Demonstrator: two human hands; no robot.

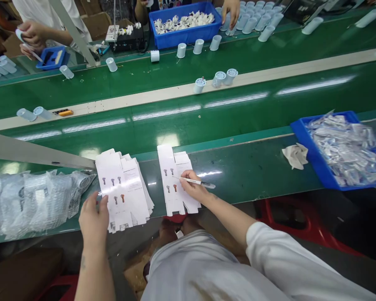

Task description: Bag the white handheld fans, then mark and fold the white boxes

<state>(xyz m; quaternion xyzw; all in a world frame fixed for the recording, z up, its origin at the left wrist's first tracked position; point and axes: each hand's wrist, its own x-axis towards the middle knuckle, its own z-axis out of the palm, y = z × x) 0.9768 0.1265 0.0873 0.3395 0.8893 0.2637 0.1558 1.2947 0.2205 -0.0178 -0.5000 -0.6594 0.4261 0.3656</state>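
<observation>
A white pen is gripped in my right hand, its tip over the printed face of a flat, unfolded white carton. Small pictures of handheld devices, one of them orange, are printed on that carton. To its left lies a thick stack of the same flat cartons, slightly fanned out. My left hand is at the left edge of this stack, thumb and fingers apart and holding nothing. Whether its fingertips touch the cartons, I cannot tell.
Bubble-wrapped items lie at the left. On the right are a crumpled tissue and a blue tray of small plastic packets. Light-blue cylinders and a yellow cutter rest beyond. Across the belt, co-workers' hands work by a blue bin.
</observation>
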